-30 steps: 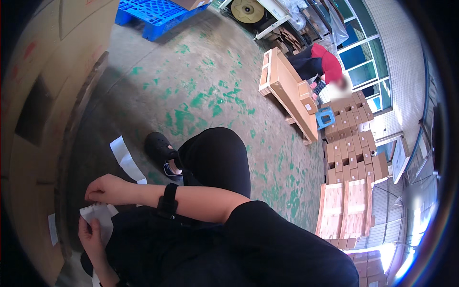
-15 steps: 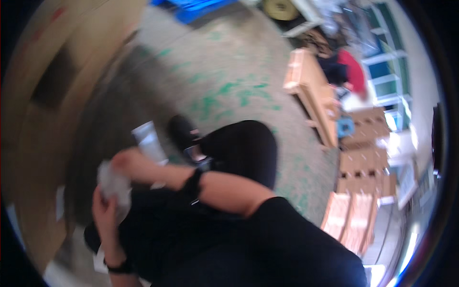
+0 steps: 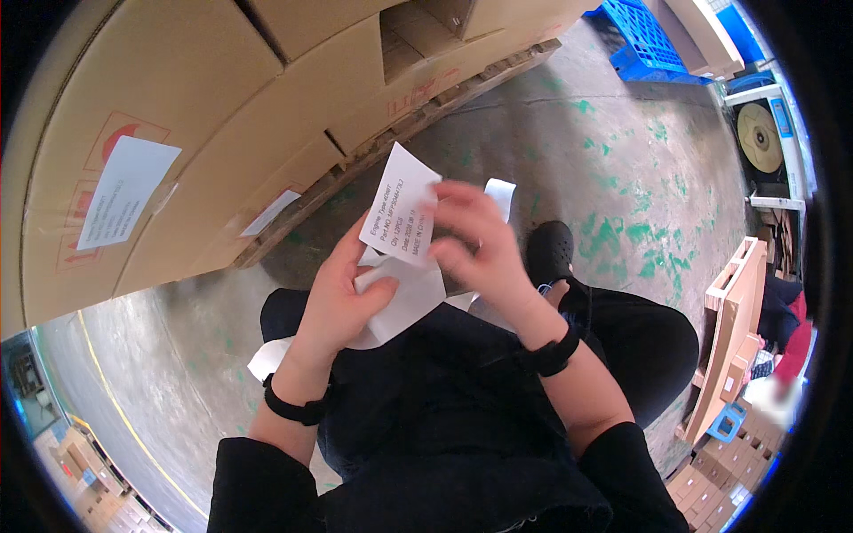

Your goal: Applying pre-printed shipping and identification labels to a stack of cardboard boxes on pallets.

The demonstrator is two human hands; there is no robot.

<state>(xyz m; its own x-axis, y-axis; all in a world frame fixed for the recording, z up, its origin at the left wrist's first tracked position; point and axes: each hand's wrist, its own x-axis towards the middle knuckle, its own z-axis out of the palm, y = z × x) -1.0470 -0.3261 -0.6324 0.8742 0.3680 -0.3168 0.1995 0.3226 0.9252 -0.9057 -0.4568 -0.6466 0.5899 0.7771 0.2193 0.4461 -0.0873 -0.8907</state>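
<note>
From my feed the left hand [image 3: 342, 298] has its fingers curled shut around a wad of white backing paper [image 3: 404, 302], thumb on top. Right hand [image 3: 475, 244] pinches the printed white label [image 3: 402, 218] at its edge, held upright just above that paper, near the cardboard boxes [image 3: 222, 115].

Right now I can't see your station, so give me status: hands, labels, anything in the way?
Left hand and right hand both on white labels. Backing sheet under left thumb. Boxes close ahead, nothing blocking.
</note>
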